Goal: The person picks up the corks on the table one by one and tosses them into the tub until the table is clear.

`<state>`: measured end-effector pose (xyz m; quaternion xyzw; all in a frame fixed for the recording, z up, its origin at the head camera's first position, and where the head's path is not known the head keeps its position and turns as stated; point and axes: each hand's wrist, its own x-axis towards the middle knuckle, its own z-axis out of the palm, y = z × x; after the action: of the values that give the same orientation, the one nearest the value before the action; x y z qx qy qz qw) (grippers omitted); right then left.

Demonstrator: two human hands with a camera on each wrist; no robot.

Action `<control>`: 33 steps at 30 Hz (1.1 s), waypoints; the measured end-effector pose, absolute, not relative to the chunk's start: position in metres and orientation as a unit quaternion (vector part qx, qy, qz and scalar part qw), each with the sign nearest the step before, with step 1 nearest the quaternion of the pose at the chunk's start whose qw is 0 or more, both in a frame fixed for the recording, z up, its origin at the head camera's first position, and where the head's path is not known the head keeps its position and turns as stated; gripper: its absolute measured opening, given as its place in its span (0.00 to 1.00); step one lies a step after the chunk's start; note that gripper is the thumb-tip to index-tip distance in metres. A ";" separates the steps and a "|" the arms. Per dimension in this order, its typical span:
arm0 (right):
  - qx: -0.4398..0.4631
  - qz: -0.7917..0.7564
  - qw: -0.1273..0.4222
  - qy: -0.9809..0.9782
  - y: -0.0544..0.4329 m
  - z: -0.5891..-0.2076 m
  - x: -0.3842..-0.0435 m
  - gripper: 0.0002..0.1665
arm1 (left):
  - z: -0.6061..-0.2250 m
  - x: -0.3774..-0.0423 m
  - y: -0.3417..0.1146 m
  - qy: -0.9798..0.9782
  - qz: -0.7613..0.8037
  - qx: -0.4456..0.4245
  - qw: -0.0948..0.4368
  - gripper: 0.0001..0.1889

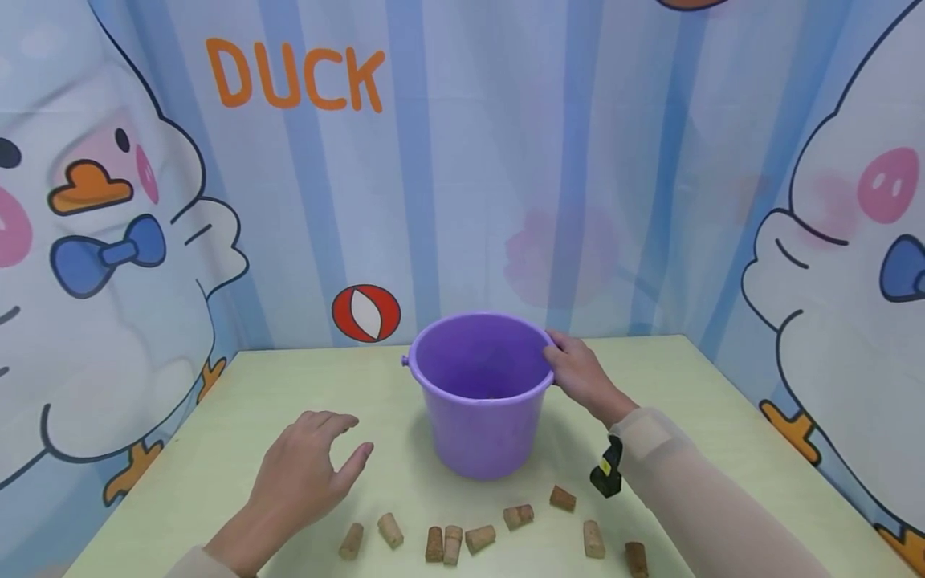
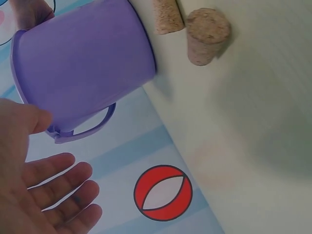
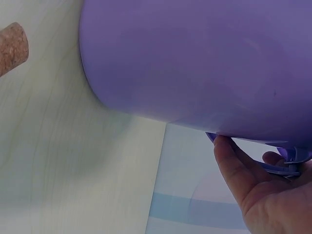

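Note:
A purple bucket (image 1: pixel 486 437) stands upright on the table, its mouth facing up. My right hand (image 1: pixel 587 377) grips it at the right side of the rim; in the right wrist view the fingers of that hand (image 3: pixel 273 202) are around the handle (image 3: pixel 279 169) by the rim. To the left of the bucket my left hand (image 1: pixel 299 466) hovers, fingers apart and holding nothing. The left wrist view shows its thumb near the rim and the bucket's handle (image 2: pixel 101 124) hanging down behind. Most of the bucket's inside is hidden; a tiny brownish spot shows at the front rim.
Several wine corks lie scattered along the near part of the pale table (image 1: pixel 347 377), among them a left cork (image 1: pixel 351 541), a middle cork (image 1: pixel 518 517) and a right cork (image 1: pixel 637 559). Behind the table hangs a blue striped curtain (image 1: pixel 470 160) with printed ducks.

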<state>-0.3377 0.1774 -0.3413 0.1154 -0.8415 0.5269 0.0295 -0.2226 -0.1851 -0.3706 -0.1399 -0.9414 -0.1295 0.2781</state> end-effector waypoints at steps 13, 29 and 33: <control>0.114 0.523 0.030 -0.844 0.178 -0.343 -0.338 0.32 | -0.377 -0.213 -0.201 -0.970 -0.109 -0.112 0.187 0.19; 0.106 0.522 0.032 -0.845 0.178 -0.343 -0.339 0.31 | -0.385 -0.216 -0.210 -0.977 -0.149 -0.152 0.008 0.25; 0.104 0.524 0.032 -0.845 0.178 -0.343 -0.339 0.31 | -0.388 -0.215 -0.215 -0.969 -0.160 -0.186 -0.024 0.29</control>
<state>-0.3387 0.1776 -0.3425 0.1038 -0.8446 0.5242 0.0322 -0.2154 -0.2150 -0.3882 -0.1857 -0.9692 -0.1598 -0.0244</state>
